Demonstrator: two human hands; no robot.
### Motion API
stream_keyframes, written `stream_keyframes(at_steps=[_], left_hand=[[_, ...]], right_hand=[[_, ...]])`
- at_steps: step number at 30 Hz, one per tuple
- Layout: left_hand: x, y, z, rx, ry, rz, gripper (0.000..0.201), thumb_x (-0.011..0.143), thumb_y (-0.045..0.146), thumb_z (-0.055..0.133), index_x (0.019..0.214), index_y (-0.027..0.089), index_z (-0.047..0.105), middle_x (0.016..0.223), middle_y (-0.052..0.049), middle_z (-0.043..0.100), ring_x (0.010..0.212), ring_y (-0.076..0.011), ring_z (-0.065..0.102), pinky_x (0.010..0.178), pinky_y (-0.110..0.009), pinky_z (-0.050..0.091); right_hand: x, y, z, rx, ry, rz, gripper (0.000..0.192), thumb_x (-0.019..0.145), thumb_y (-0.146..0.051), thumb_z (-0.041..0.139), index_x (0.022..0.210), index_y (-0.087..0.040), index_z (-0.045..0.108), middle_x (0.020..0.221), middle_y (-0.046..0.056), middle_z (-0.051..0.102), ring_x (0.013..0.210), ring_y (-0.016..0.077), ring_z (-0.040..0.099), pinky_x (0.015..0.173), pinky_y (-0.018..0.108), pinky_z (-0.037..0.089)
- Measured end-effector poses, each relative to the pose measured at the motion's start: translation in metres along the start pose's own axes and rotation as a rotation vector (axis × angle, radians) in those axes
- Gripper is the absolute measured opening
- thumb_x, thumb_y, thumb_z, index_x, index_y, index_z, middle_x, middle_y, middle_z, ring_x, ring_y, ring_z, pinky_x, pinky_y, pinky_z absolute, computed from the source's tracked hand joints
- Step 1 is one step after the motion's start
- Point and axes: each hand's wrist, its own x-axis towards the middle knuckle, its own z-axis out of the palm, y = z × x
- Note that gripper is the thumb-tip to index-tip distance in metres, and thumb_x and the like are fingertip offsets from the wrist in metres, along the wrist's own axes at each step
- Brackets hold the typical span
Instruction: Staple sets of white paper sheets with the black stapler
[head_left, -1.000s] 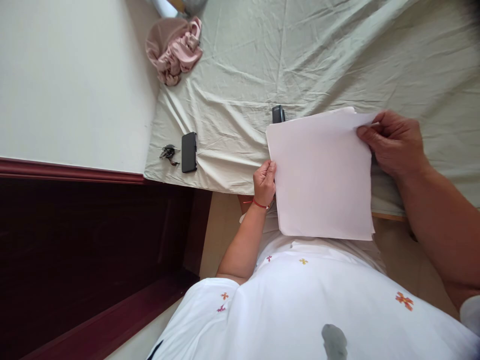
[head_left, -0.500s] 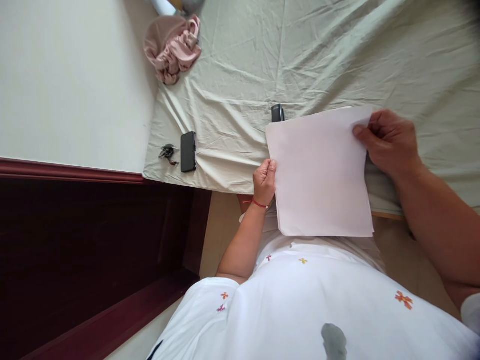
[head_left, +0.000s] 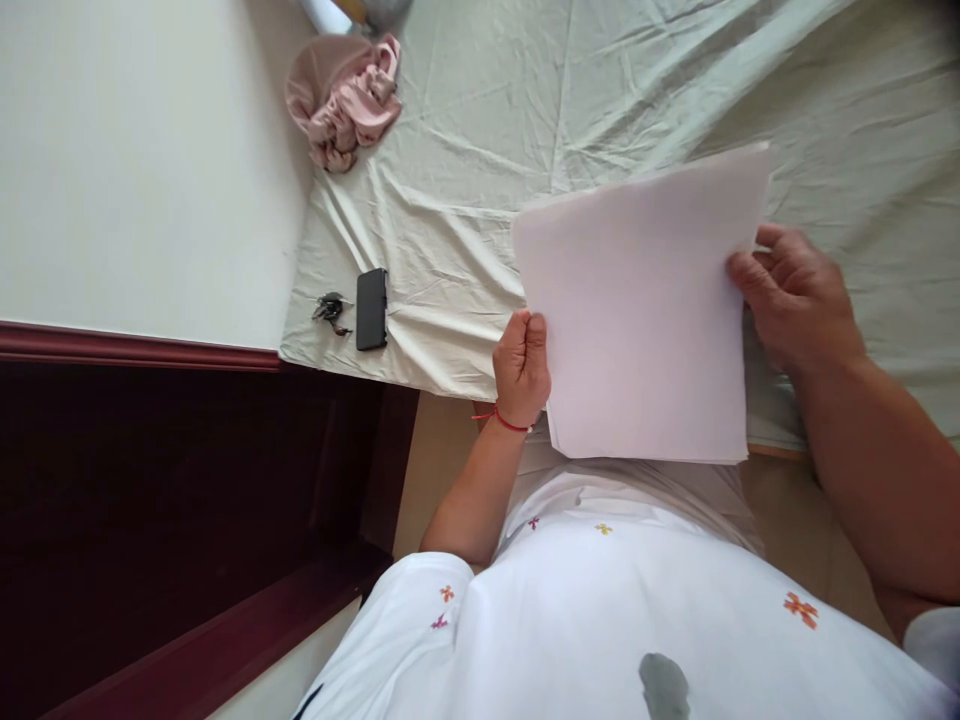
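Note:
A stack of blank white paper (head_left: 637, 325) is held up in front of me, over the near edge of the table and above my lap. My left hand (head_left: 523, 365), with a red string bracelet at the wrist, grips the left edge with its thumb on top. At the right edge, my right hand (head_left: 799, 290) pinches the sheets between thumb and fingers; the fingertips behind the paper are hidden. The sheets' edges are slightly out of line at the bottom and the top.
A pale green cloth (head_left: 465, 240) with wrinkles covers the table. On its left lie a black phone (head_left: 371, 309) and a bunch of keys (head_left: 330, 310). A crumpled pink cloth (head_left: 346, 100) is farther back by the white wall (head_left: 142, 170). Dark red wood panelling (head_left: 187, 500) stands at lower left.
The paper has been raised and tilted, its top edge now farther up the view. It now covers the small dark object that showed behind it. Both hands keep hold.

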Motion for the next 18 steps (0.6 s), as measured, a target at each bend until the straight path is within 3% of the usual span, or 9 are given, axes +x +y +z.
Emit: stream_keyframes(at_steps=[3,8,11,14,18], left_hand=[[0.004,-0.011,0.017,-0.148,0.031,-0.124,0.055,0.085,0.074,0.075,0.076,0.022,0.058,0.073,0.003,0.047,0.077,-0.0120,0.054,0.076,-0.028,0.051],[0.007,-0.023,0.038,-0.361,0.035,-0.365,0.051,0.086,0.071,0.078,0.100,0.023,0.070,0.097,-0.001,0.071,0.105,-0.0163,0.071,0.094,-0.031,0.059],[0.010,-0.018,0.034,-0.410,-0.076,-0.439,0.051,0.090,0.070,0.074,0.105,0.022,0.069,0.099,-0.004,0.075,0.104,-0.0197,0.074,0.089,-0.033,0.060],[0.009,-0.009,0.023,-0.392,-0.193,-0.487,0.055,0.088,0.075,0.073,0.102,0.022,0.069,0.087,-0.003,0.074,0.093,-0.0210,0.075,0.081,-0.033,0.060],[-0.003,0.000,0.009,-0.313,-0.267,-0.506,0.054,0.087,0.075,0.073,0.099,0.023,0.071,0.083,-0.003,0.073,0.092,-0.0206,0.074,0.082,-0.032,0.061]], right_hand=[[-0.007,-0.008,0.007,0.170,-0.100,0.131,0.061,0.065,-0.069,0.095,0.106,-0.027,0.080,0.091,0.003,0.081,0.077,0.0215,0.076,0.069,0.039,0.066],[-0.014,-0.013,0.017,0.211,0.010,0.193,0.054,0.057,-0.061,0.102,0.093,-0.026,0.082,0.085,0.001,0.081,0.074,0.0219,0.076,0.075,0.043,0.070],[-0.013,-0.012,0.016,0.208,0.075,0.138,0.049,0.059,-0.057,0.102,0.091,-0.027,0.084,0.089,0.001,0.082,0.079,0.0218,0.077,0.085,0.044,0.069],[-0.009,-0.007,0.012,0.173,0.161,0.101,0.040,0.064,-0.053,0.101,0.089,-0.027,0.084,0.094,0.002,0.083,0.081,0.0221,0.077,0.082,0.044,0.069],[-0.006,-0.002,0.010,0.118,0.260,0.051,0.034,0.066,-0.049,0.100,0.088,-0.028,0.086,0.100,0.001,0.084,0.085,0.0223,0.078,0.084,0.045,0.067]])
